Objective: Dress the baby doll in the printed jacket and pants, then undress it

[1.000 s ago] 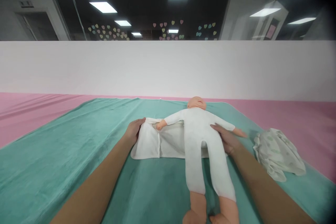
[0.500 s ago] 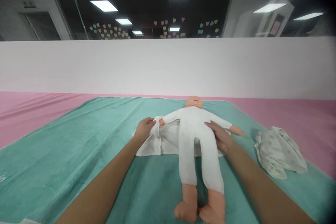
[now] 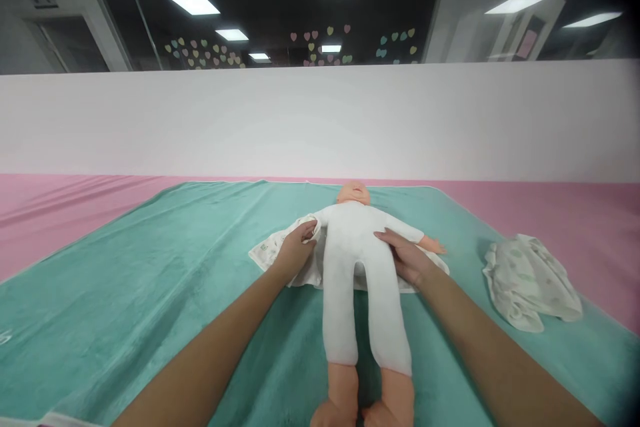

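Head view, items listed from near to far. Baby doll (image 3: 351,233): face up on a teal plush blanket (image 3: 165,273), between the person's two forearms, its feet (image 3: 336,410) at the lower edge and cut off there. Legs and trunk: white cloth, probably soft-filled and floppy; limbs and head look like smooth, firmer vinyl. Likely light to moderate in weight, not fragile; best taken by the trunk, or by the wrist when an arm is guided. Right hand (image 3: 411,261): loosely closed round the doll's side at the hip, thumb side on the front, remaining fingertips out of sight. Left hand (image 3: 296,252): fingers pinched nearly together on a white printed baby garment (image 3: 266,251), gathered about the doll's arm at that side. Garment: thin, limp, apparently easy to bunch, best held by the sleeve edge; part runs under the doll and emerges beside the right hand. Crumpled printed cloth (image 3: 530,280): a soft heap, well apart, on the person's right. Doll's head (image 3: 354,193): beyond the trunk, bare. Behind: pink sheet (image 3: 540,213), white low wall (image 3: 300,123), dark glass with heart stickers (image 3: 331,31). Changes against the earlier frames: left hand moved inward from the garment's outer end; printed face now turned up where the plain one lay; doll's near-side hand, formerly exposed, now hidden; doll nearer the left forearm; crumpled cloth much as before.
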The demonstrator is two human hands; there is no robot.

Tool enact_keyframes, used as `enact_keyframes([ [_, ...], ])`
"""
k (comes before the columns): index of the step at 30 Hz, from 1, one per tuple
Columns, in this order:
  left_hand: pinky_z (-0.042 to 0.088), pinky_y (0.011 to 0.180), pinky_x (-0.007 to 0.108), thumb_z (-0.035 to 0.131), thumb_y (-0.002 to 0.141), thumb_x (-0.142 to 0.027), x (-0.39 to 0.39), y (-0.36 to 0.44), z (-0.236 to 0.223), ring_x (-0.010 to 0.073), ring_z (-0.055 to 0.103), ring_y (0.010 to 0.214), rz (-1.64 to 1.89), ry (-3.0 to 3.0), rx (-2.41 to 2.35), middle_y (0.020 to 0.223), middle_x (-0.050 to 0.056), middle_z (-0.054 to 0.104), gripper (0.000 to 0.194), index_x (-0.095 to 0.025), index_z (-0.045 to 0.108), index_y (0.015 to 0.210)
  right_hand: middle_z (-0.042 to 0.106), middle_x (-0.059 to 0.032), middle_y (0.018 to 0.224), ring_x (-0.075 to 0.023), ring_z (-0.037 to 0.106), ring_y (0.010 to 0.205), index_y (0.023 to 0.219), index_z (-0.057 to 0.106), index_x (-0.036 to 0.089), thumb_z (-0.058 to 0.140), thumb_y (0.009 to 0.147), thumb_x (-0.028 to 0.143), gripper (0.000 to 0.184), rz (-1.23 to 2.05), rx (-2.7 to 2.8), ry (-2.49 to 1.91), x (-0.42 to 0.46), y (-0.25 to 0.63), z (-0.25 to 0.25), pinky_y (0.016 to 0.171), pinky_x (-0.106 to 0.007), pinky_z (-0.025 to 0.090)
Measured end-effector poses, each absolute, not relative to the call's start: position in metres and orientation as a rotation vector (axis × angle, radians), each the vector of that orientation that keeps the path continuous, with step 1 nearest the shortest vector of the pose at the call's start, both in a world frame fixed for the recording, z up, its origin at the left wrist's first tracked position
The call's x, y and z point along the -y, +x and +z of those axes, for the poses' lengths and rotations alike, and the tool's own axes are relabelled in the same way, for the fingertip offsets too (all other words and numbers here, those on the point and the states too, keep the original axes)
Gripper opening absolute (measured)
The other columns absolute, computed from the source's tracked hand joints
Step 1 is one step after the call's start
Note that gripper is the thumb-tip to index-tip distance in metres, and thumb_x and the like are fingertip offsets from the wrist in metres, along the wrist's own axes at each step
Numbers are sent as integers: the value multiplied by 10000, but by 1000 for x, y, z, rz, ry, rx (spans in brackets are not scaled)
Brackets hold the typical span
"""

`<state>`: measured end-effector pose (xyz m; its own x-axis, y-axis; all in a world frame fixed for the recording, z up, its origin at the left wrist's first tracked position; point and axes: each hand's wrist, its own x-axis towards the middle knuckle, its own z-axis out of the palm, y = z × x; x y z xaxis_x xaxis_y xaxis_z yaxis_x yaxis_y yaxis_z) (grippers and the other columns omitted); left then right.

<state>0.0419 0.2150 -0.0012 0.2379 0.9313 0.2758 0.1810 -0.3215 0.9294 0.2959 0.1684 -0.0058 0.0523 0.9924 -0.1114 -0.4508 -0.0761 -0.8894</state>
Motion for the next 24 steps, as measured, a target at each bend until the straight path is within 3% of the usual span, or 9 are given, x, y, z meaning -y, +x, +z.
enact_keyframes([
  [5,330,1059,352,577,693,-94,-211,47,0,218,419,1259,1127,1470,-825,1361,50,467,565,-237,508,1236,690,-36,986,-191,643,923,986,599,207,684,732,290,280,1486,778,-936,-167,289,0,812,-292,548],
  [9,350,1048,347,537,641,-40,-214,48,1,217,358,1301,1114,1357,-716,1419,36,389,648,-249,480,1252,683,-67,1017,-224,644,919,1055,577,210,651,752,414,373,1537,721,-946,-163,271,3,797,-340,558],
  [17,417,990,334,522,683,-90,-219,30,14,248,322,1319,1219,1288,-745,1452,20,331,662,-259,411,1314,664,-40,1066,-218,643,928,1121,541,252,712,698,256,457,1545,874,-937,-154,252,12,791,-357,556],
  [24,428,971,350,572,703,-129,-211,27,27,261,279,1338,1177,1259,-708,1447,27,341,610,-288,461,1281,670,-58,1052,-219,650,920,1107,551,233,707,701,235,435,1613,905,-929,-152,257,13,814,-371,546],
])
